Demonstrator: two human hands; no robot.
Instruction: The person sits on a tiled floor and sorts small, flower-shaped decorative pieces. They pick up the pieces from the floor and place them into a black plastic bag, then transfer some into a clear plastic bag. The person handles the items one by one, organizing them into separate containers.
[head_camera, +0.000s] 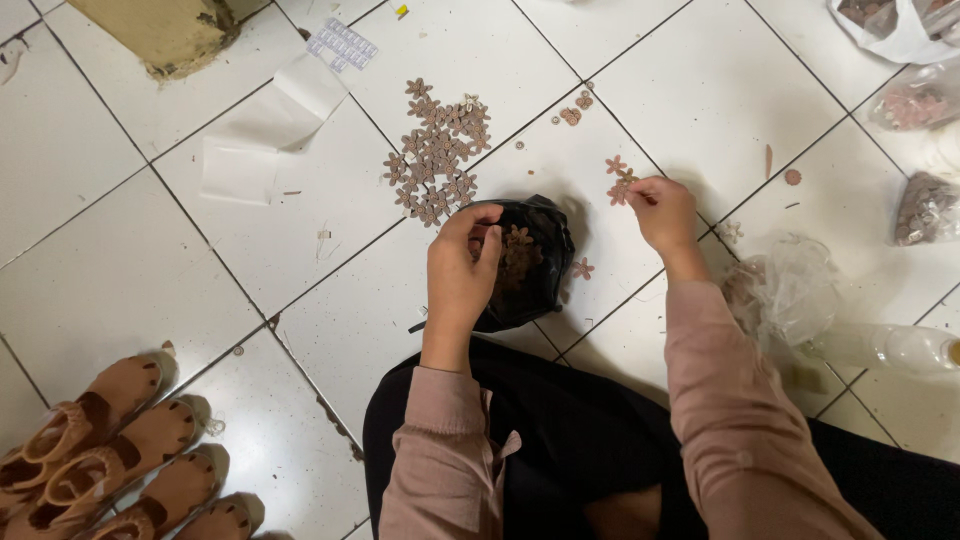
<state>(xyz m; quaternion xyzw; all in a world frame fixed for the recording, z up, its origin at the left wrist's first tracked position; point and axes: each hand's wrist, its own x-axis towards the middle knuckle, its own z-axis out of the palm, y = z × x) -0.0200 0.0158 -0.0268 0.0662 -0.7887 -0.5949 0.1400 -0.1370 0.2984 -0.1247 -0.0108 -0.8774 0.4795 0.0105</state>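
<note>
**Sorting small flower pieces on a tiled floor**

The floor (120, 280) is made of large white glossy tiles with dark grout lines that run diagonally, and some grout is chipped or dirty. At the top left stands the foot of a yellowish wall or pillar (165, 30) with a worn, stained edge. Near it lie a folded sheet of white paper (262, 125) and a small blister strip (341, 45).

The person sits on the floor, in pink sleeves and dark clothing. Between the knees stands a black plastic bag (535, 265), soft and wrinkled, open at the top, with brown flower-shaped pieces inside. The left hand (462, 265) is at the mouth of this bag, with the fingers bent together on the pieces there; I cannot tell exactly what it grips. The right hand (662, 208) is to the right of the bag, with fingertips pinched on a small cluster of flower pieces (620, 185).

Above the bag lies a flat pile of brown flower pieces (437, 152), thin and with rounded petals. Clear plastic bags (925, 205) with more small pieces lie at the right edge, and a crumpled transparent bag (790, 285) lies beside the right arm. At the bottom left is a row of tan sandals (110, 455) with straps.
</note>
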